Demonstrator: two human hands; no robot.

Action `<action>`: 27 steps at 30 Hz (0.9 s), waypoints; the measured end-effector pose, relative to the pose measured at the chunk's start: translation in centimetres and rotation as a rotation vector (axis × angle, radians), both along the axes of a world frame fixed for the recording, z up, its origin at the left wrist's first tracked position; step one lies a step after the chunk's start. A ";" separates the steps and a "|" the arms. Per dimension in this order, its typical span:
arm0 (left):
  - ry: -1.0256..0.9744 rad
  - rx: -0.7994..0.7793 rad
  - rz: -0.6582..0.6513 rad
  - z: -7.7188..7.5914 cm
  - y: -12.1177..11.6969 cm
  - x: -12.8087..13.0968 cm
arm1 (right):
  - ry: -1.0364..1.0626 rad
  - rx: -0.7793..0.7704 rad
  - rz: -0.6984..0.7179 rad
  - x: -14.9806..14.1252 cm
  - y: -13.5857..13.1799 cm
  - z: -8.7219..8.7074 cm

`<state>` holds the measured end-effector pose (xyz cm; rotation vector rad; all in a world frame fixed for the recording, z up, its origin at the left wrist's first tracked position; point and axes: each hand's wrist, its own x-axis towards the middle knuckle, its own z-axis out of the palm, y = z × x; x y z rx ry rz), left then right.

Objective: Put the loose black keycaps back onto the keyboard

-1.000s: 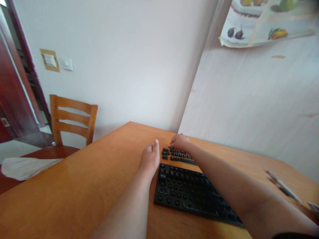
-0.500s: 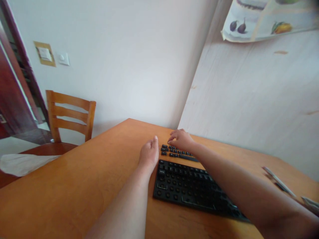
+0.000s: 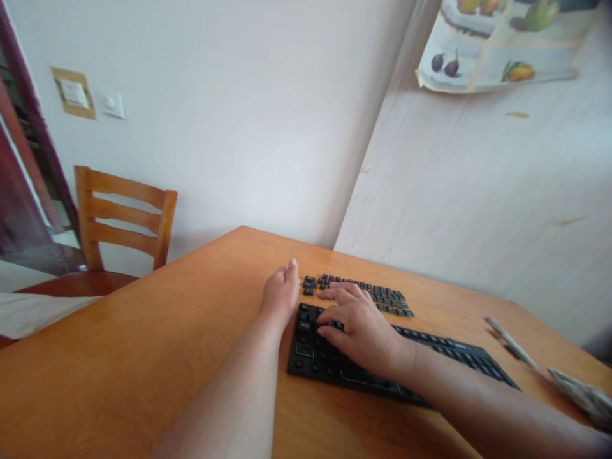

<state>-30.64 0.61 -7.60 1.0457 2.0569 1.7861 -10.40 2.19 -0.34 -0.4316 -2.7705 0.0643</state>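
A black keyboard (image 3: 454, 350) lies on the orange wooden table (image 3: 143, 357), its near-left sockets bare of caps. Beyond it sit two short rows of loose black keycaps (image 3: 382, 296). My right hand (image 3: 363, 331) lies over the keyboard's left part, thumb and fingers pinched on a small black keycap held against the board. My left hand (image 3: 280, 296) rests on its edge on the table, touching the keyboard's far-left corner, fingers straight and together, holding nothing.
A wooden chair (image 3: 119, 217) stands at the table's far left, with a white cloth (image 3: 38, 312) on a seat nearby. A pen-like tool (image 3: 509, 341) and crumpled paper (image 3: 581, 398) lie at the right. Walls meet close behind the table; a fruit poster (image 3: 502, 44) hangs above.
My right hand has drawn back from the loose keycap rows onto the keyboard's left part. The left hand has stayed where it was.
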 end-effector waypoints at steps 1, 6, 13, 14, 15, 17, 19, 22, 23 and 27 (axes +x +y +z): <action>0.000 -0.003 0.003 0.0 0.0 0.0 | -0.005 0.002 -0.006 0.0 -0.1 -0.1; -0.007 -0.004 0.000 0.0 0.0 0.0 | -0.008 0.020 -0.016 -0.4 -0.7 -0.2; 0.001 -0.009 0.016 -0.1 0.1 -0.1 | -0.021 0.049 -0.034 -0.6 -1.2 -0.2; -0.001 -0.009 0.013 -0.1 0.1 -0.1 | -0.025 0.053 -0.038 -0.6 -1.2 -0.1; -0.001 -0.010 0.010 -0.1 0.1 -0.1 | -0.029 0.057 -0.042 -0.6 -1.3 -0.1; 0.001 -0.015 0.008 -0.1 0.1 -0.1 | -0.033 0.067 -0.046 -0.7 -1.3 -0.1; 0.002 -0.018 0.014 0.0 0.0 0.0 | -0.033 0.076 -0.046 -0.7 -1.4 -0.2; 0.004 -0.015 0.016 0.1 -0.1 0.1 | -0.035 0.091 -0.048 -0.7 -1.5 -0.2; 0.004 -0.014 0.017 0.1 -0.1 0.1 | -0.036 0.098 -0.048 -0.7 -1.6 -0.2; 0.003 -0.009 0.013 0.1 -0.1 0.1 | -0.037 0.132 -0.048 -0.5 -1.9 -0.3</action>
